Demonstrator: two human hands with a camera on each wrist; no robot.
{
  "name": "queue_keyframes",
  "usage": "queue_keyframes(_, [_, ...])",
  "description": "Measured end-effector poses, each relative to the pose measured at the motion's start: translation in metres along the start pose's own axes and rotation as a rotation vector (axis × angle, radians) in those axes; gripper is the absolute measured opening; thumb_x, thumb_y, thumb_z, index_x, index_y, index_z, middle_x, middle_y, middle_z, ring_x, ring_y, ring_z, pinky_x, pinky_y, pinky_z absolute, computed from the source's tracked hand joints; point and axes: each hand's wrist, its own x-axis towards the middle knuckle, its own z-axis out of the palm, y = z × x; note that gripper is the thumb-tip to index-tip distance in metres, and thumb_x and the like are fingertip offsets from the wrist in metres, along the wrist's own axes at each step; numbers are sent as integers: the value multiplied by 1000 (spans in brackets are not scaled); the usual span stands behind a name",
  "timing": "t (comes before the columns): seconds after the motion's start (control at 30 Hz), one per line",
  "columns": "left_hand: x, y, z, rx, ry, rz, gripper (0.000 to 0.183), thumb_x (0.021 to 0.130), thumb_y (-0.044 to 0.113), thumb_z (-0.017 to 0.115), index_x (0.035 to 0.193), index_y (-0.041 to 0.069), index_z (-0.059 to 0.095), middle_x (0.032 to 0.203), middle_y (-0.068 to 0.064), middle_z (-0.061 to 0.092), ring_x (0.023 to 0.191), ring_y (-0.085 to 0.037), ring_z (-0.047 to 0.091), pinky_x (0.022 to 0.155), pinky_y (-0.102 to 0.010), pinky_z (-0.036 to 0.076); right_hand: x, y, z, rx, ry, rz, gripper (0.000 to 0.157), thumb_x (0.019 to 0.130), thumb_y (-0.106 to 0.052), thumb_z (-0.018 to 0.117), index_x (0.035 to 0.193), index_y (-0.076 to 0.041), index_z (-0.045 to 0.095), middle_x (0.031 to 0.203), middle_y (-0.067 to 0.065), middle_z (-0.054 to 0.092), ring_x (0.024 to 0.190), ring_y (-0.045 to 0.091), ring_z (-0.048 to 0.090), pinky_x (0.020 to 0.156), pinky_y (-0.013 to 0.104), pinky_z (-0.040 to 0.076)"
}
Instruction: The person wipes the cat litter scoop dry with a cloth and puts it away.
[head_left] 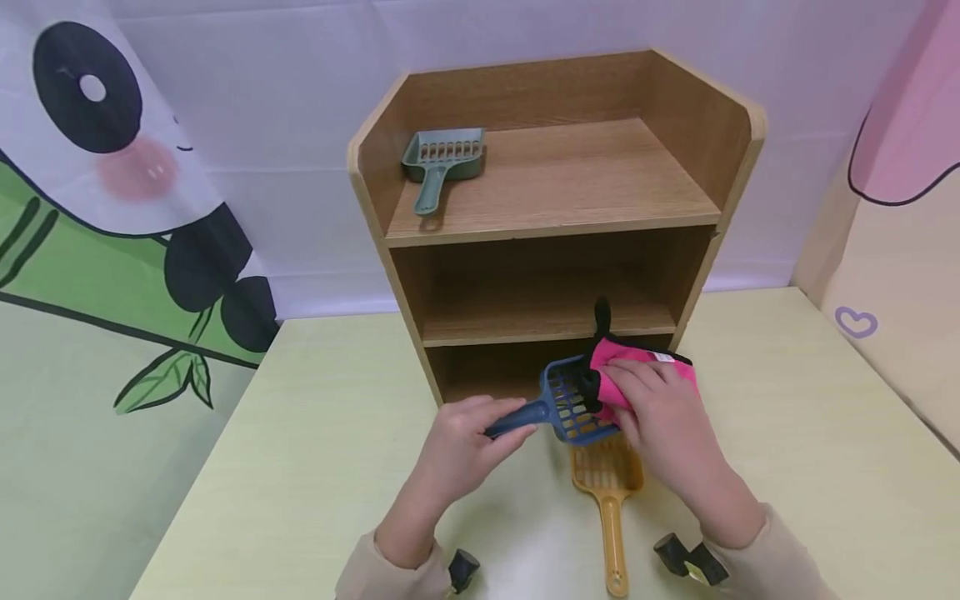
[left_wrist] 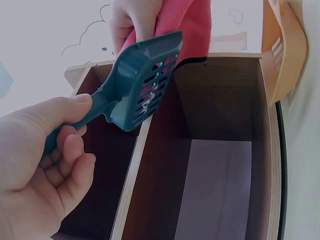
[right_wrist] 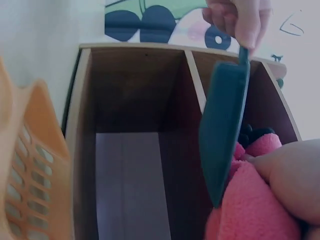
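My left hand (head_left: 468, 446) grips the handle of a blue slotted litter scoop (head_left: 573, 400), held above the table in front of the shelf. In my right hand (head_left: 667, 417) is a pink cloth (head_left: 611, 387) with black edging and a black loop, bunched against the scoop's slotted head. The left wrist view shows thumb and fingers curled round the scoop handle (left_wrist: 95, 107). Seen from the right wrist, the fluffy pink cloth (right_wrist: 255, 200) touches the scoop's edge. Below both hands, a yellow-orange litter scoop (head_left: 611, 483) lies on the table, handle toward me.
A wooden shelf unit (head_left: 555, 229) stands at the back of the table (head_left: 315, 467). On its top board, at the left, sits a grey-green scoop (head_left: 442, 162). Behind it hangs a lilac cloth backdrop (head_left: 285, 100) with cartoon drawings.
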Motion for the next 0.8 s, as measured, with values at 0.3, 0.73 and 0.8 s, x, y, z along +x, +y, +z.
queue_keyframes(0.3, [0, -2, -4, 2, -18, -35, 23, 71, 13, 82, 90, 2, 74, 71, -4, 69, 55, -7, 52, 50, -8, 39, 4, 0, -17, 115, 94, 52, 29, 76, -4, 74, 103, -7, 63, 94, 9, 70, 83, 26, 57, 75, 42, 45])
queue_keyframes(0.73, [2, 8, -3, 8, -53, 15, 22, 73, 13, 80, 92, 3, 75, 71, -2, 69, 54, -5, 48, 50, -4, 34, -5, -20, -7, 169, -56, -128, 52, 72, -14, 80, 121, -13, 62, 115, 4, 67, 103, 24, 58, 86, 42, 49])
queue_keyframes(0.8, [2, 8, -3, 20, -48, 26, 22, 72, 12, 81, 91, 3, 75, 71, -3, 69, 53, -4, 47, 49, -4, 33, -4, -20, -5, 156, -52, -126, 50, 73, -14, 79, 120, -14, 63, 113, 4, 68, 100, 24, 59, 85, 41, 50])
